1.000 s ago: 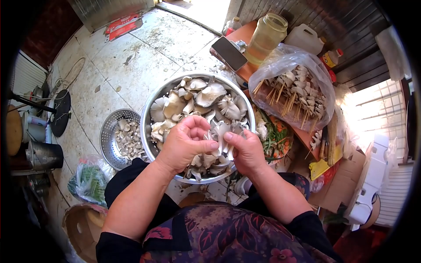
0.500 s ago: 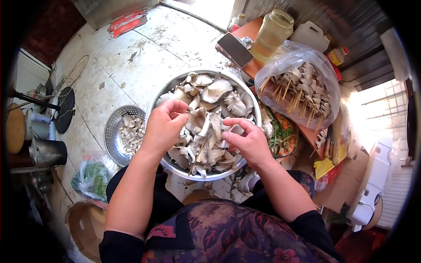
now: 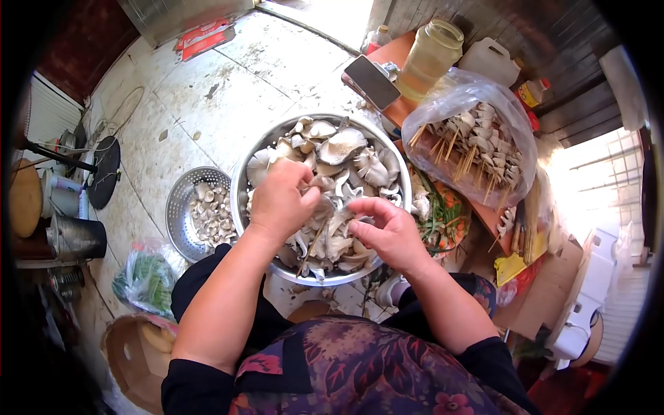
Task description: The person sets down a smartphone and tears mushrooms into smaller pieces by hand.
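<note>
A large metal basin (image 3: 240, 207) full of grey oyster mushrooms (image 3: 344, 145) stands between my knees. Over its left half, my left hand (image 3: 282, 199) is closed, fingers curled and thumb pressed in, at the edge of an oyster mushroom; its grip is partly hidden. My right hand (image 3: 387, 232) pinches a pale oyster mushroom piece (image 3: 339, 223) between thumb and forefinger, above the heap. A thin skewer (image 3: 311, 247) lies among the mushrooms near the front of the basin.
To the left, a perforated colander (image 3: 181, 225) holds small mushroom pieces. On the right, a plastic bag (image 3: 415, 124) of skewered mushrooms rests on an orange table beside a phone (image 3: 371, 81) and a big jar (image 3: 432, 59). Chopped vegetables (image 3: 446, 214) sit beside the basin.
My left hand has moved right and down toward the basin's middle, and its fingers have closed. My right hand has shifted slightly lower, its thumb and forefinger now on a mushroom piece.
</note>
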`<state>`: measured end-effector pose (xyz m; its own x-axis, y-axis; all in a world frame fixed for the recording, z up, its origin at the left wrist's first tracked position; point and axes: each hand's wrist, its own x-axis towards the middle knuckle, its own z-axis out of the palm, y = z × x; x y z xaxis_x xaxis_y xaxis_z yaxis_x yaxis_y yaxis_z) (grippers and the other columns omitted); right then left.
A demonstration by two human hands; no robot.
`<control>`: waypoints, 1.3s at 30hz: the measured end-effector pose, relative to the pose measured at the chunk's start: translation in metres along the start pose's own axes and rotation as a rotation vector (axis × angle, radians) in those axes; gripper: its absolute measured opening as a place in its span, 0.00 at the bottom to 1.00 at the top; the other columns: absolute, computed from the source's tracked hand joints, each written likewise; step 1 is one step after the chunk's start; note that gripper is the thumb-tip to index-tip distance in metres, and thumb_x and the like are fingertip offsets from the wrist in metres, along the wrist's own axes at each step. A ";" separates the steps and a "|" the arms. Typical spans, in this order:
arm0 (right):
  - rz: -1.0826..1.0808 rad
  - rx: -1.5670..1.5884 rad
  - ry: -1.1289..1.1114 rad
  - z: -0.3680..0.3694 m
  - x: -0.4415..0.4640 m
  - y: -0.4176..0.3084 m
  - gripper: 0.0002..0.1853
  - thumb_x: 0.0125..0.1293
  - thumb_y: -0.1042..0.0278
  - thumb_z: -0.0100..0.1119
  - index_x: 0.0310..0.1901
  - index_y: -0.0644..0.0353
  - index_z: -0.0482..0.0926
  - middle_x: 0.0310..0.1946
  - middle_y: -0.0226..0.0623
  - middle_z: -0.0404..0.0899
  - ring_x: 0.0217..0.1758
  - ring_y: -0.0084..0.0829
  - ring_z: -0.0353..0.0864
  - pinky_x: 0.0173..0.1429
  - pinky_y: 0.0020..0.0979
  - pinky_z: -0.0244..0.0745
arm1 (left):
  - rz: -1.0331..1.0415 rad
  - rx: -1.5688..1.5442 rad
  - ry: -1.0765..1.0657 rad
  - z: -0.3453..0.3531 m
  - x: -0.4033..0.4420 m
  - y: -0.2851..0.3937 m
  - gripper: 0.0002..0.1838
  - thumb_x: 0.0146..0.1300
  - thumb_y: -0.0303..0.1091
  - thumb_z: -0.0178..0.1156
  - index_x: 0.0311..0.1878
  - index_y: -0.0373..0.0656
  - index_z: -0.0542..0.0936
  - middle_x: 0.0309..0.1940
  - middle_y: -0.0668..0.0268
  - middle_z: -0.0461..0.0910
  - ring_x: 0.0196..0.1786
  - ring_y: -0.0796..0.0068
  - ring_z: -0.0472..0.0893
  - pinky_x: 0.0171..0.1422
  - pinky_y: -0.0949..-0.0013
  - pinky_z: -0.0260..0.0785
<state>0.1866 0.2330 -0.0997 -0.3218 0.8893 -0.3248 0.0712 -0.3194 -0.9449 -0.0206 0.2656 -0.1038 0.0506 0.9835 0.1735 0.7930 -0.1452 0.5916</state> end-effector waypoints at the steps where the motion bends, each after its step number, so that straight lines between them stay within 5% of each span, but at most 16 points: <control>1: -0.026 -0.023 0.007 -0.001 -0.001 0.001 0.16 0.61 0.71 0.63 0.51 0.62 0.76 0.39 0.25 0.76 0.31 0.12 0.71 0.35 0.16 0.68 | 0.007 0.000 -0.005 -0.005 0.001 0.002 0.05 0.52 0.30 0.62 0.32 0.42 0.77 0.31 0.62 0.78 0.34 0.65 0.79 0.37 0.66 0.71; 3: -0.051 -0.072 0.023 -0.002 -0.003 -0.003 0.18 0.61 0.69 0.64 0.52 0.62 0.75 0.40 0.25 0.76 0.32 0.11 0.71 0.36 0.16 0.68 | -0.317 -0.345 0.037 -0.014 0.004 0.003 0.08 0.50 0.32 0.60 0.30 0.39 0.75 0.27 0.61 0.77 0.26 0.70 0.79 0.31 0.66 0.70; 4: -0.049 -0.085 0.043 0.000 -0.005 -0.008 0.18 0.59 0.67 0.66 0.50 0.63 0.77 0.40 0.27 0.76 0.31 0.13 0.72 0.37 0.18 0.70 | -0.387 -0.589 0.019 -0.015 0.005 0.003 0.06 0.52 0.30 0.60 0.29 0.39 0.74 0.23 0.65 0.77 0.21 0.80 0.75 0.25 0.74 0.67; 9: -0.022 0.040 0.085 0.004 -0.001 -0.015 0.19 0.59 0.64 0.67 0.49 0.64 0.77 0.39 0.30 0.75 0.29 0.15 0.73 0.34 0.19 0.71 | -0.572 -1.056 -0.201 -0.015 -0.002 0.024 0.06 0.56 0.29 0.62 0.31 0.41 0.74 0.24 0.69 0.77 0.23 0.83 0.76 0.26 0.80 0.69; 12: 0.073 0.255 0.107 0.006 0.000 -0.022 0.16 0.61 0.62 0.66 0.46 0.63 0.77 0.34 0.29 0.77 0.25 0.14 0.71 0.27 0.17 0.67 | -0.583 -1.129 -0.281 -0.005 -0.011 0.027 0.08 0.56 0.30 0.63 0.33 0.41 0.74 0.24 0.69 0.77 0.24 0.83 0.76 0.27 0.79 0.70; 18: 0.027 0.195 0.112 0.006 0.001 -0.019 0.10 0.60 0.69 0.65 0.39 0.64 0.78 0.28 0.25 0.78 0.27 0.13 0.73 0.29 0.17 0.68 | -0.529 -1.083 -0.433 -0.004 -0.020 0.029 0.15 0.58 0.28 0.64 0.48 0.38 0.76 0.31 0.67 0.80 0.27 0.83 0.78 0.29 0.80 0.73; 25: 0.000 0.175 0.026 0.003 -0.001 -0.019 0.05 0.59 0.75 0.62 0.36 0.64 0.78 0.29 0.25 0.79 0.30 0.13 0.75 0.35 0.16 0.71 | -0.527 -1.057 -0.589 -0.005 -0.022 0.032 0.13 0.57 0.33 0.62 0.44 0.38 0.79 0.27 0.69 0.80 0.24 0.85 0.76 0.26 0.79 0.70; 32: -0.001 0.342 0.029 0.001 -0.001 -0.019 0.04 0.60 0.73 0.61 0.34 0.62 0.76 0.26 0.27 0.77 0.22 0.14 0.72 0.25 0.17 0.67 | -0.674 -1.376 -0.515 -0.001 -0.023 0.034 0.10 0.58 0.26 0.57 0.44 0.39 0.77 0.27 0.67 0.79 0.21 0.81 0.76 0.23 0.79 0.70; 37: -0.085 0.500 0.238 -0.005 0.004 -0.018 0.04 0.61 0.72 0.61 0.34 0.60 0.75 0.25 0.30 0.77 0.20 0.16 0.72 0.24 0.18 0.69 | -0.762 -1.404 -0.117 -0.002 -0.014 0.023 0.08 0.59 0.27 0.59 0.42 0.41 0.76 0.26 0.69 0.78 0.21 0.82 0.75 0.23 0.79 0.69; 39: -0.078 0.476 0.215 -0.006 0.004 -0.018 0.05 0.61 0.72 0.62 0.35 0.62 0.75 0.25 0.30 0.78 0.21 0.16 0.72 0.25 0.19 0.69 | -0.714 -1.401 -0.219 -0.006 -0.014 0.020 0.10 0.58 0.26 0.61 0.43 0.41 0.75 0.28 0.69 0.79 0.22 0.82 0.76 0.24 0.80 0.70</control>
<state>0.1899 0.2442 -0.0847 -0.1043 0.9476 -0.3020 -0.3983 -0.3180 -0.8604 -0.0092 0.2488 -0.0898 0.1092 0.8678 -0.4847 -0.4669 0.4753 0.7457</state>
